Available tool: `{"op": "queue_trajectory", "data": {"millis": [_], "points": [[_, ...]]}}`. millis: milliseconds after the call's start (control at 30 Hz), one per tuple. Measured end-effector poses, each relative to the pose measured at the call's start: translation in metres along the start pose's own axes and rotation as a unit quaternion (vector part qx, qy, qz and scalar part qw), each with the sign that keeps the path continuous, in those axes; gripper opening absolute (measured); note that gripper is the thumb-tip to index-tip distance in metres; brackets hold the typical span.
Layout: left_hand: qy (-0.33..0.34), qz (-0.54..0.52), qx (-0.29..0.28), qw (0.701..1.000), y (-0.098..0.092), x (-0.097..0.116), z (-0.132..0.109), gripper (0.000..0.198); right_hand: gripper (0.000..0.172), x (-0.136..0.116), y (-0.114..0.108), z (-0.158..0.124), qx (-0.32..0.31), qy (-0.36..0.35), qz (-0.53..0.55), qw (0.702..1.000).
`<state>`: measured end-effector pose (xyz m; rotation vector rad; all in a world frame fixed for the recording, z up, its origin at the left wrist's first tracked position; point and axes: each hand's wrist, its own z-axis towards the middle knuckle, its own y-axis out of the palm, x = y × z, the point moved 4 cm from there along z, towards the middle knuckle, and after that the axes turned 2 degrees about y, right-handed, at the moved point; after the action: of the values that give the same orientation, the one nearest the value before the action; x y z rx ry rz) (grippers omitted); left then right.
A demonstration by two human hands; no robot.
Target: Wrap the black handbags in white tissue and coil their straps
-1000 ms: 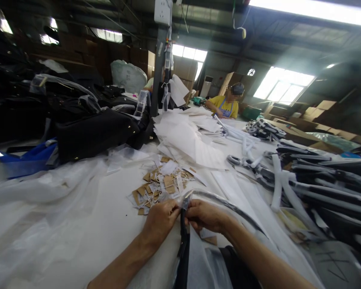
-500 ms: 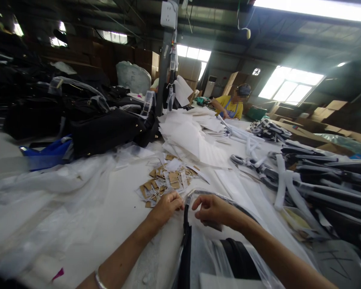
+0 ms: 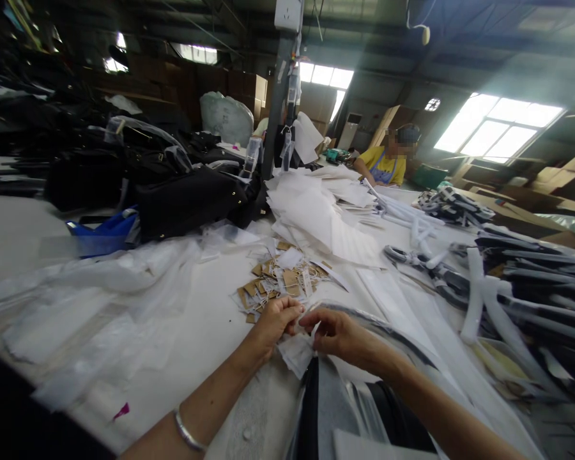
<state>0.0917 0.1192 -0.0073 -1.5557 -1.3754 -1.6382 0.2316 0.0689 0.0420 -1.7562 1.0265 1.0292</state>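
Note:
My left hand (image 3: 278,319) and my right hand (image 3: 338,332) meet low in the middle of the white table (image 3: 191,332), fingers curled and pinched together. Between them hangs a small white wrapping piece (image 3: 297,351), held at the top end of a black strap (image 3: 310,409) that runs down toward me. Which hand grips the piece I cannot fully tell; both touch it. Just beyond my left hand lies a heap of brown and white paper tags (image 3: 280,281). A silver bangle (image 3: 186,433) sits on my left wrist.
Black bags (image 3: 186,198) and a blue item (image 3: 103,233) stand at the left. Clear plastic film (image 3: 91,294) covers the near left. White sheets (image 3: 326,211) are piled in the middle. Wrapped black straps (image 3: 517,281) fill the right. A person in yellow (image 3: 386,166) works at the far end.
The view has swung left and down a little. My hands moved up along the strap, parted, and came together again on a white wrapping piece at its top.

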Motion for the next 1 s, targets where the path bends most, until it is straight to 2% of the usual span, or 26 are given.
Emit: {"op": "queue_trajectory", "data": {"millis": [100, 200, 300, 367, 400, 467, 533, 600, 700, 833, 933, 1000], "points": [[-0.003, 0.001, 0.014, 1.000, -0.002, -0.002, 0.003, 0.031, 0.044, -0.014, 0.009, -0.003, -0.031, -0.049, -0.188, 0.980], [-0.005, 0.009, 0.020, 1.000, -0.002, -0.003, 0.004, 0.031, 0.045, -0.024, 0.019, -0.002, -0.066, -0.077, -0.329, 0.939], [0.004, 0.022, 0.032, 0.999, -0.005, -0.003, 0.006, 0.030, 0.041, -0.027, 0.028, 0.008, -0.073, -0.083, -0.422, 0.900], [0.011, 0.031, 0.041, 0.999, -0.007, -0.002, 0.007, 0.028, 0.041, -0.025, 0.030, 0.015, -0.083, -0.069, -0.451, 0.886], [0.015, 0.034, 0.044, 0.998, -0.008, -0.002, 0.007, 0.027, 0.042, -0.024, 0.030, 0.018, -0.088, -0.062, -0.446, 0.888], [0.018, 0.040, 0.048, 0.998, -0.010, -0.001, 0.008, 0.026, 0.042, -0.020, 0.024, 0.022, -0.081, -0.029, -0.370, 0.925], [0.019, 0.045, 0.049, 0.998, -0.010, -0.001, 0.007, 0.025, 0.033, -0.013, 0.014, 0.023, -0.062, 0.023, -0.258, 0.964], [0.019, 0.051, 0.048, 0.997, -0.008, -0.002, 0.006, 0.025, 0.022, -0.003, 0.005, 0.022, -0.053, 0.072, -0.177, 0.980], [0.024, 0.058, 0.041, 0.997, -0.005, -0.001, 0.005, 0.025, 0.025, 0.006, 0.000, 0.019, -0.051, 0.084, -0.121, 0.988], [0.040, 0.079, 0.034, 0.995, -0.003, 0.005, 0.002, 0.025, 0.031, 0.015, -0.001, 0.021, 0.007, 0.089, -0.074, 0.993], [0.077, 0.115, 0.033, 0.990, 0.000, 0.015, -0.006, 0.021, 0.035, 0.021, -0.001, 0.024, 0.058, 0.100, -0.037, 0.993], [0.125, 0.159, 0.030, 0.979, 0.003, 0.022, -0.016, 0.015, 0.039, 0.024, -0.001, 0.025, 0.087, 0.100, -0.005, 0.991]]}}
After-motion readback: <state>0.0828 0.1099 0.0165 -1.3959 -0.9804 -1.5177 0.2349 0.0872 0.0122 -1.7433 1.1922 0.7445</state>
